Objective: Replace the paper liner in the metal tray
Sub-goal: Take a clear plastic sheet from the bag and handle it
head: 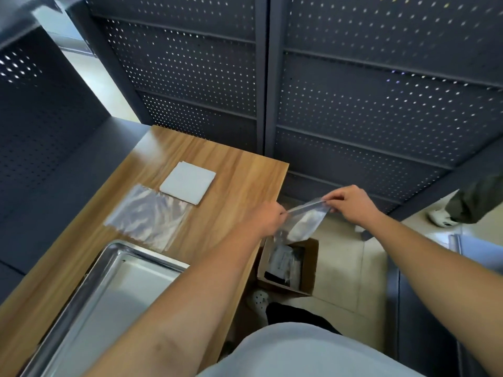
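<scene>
Hands first: our left hand (268, 214) and right hand (347, 202) each pinch the plastic bag's (298, 224) mouth above the cardboard box (310, 268) — we should peel evenly. Metal tray (109, 289) waits on the tabletop (231, 180), folded paper liner (187, 182) beyond it.

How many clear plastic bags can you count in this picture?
2 for certain: one plastic bag lies flat on the table; another is held over the cardboard box. The box's contents are unclear.
</scene>
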Demonstrator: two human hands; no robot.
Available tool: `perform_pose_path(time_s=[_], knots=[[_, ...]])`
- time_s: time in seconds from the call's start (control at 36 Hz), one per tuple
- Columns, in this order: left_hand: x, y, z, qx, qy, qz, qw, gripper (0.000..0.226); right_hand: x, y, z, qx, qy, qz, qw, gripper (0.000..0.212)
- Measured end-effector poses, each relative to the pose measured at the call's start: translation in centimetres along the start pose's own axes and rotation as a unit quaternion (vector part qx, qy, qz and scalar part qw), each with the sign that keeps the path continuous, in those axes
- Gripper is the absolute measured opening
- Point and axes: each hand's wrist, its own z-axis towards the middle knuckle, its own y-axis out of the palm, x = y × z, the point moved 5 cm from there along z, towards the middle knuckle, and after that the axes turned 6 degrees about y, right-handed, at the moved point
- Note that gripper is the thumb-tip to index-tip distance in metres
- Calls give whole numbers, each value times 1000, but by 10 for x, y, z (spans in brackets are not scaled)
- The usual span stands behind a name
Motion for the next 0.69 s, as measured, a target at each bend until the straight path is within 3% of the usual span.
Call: perform_pose_path(time_s=[0.42,0.69], knots=[[-6,44,4,-67,-28,-55,996,31,30,30,-6,-23,59,11,998,13],[-11,18,4,-3,-47,-155,987,32,-1,31,13,-21,31,19,999,12]])
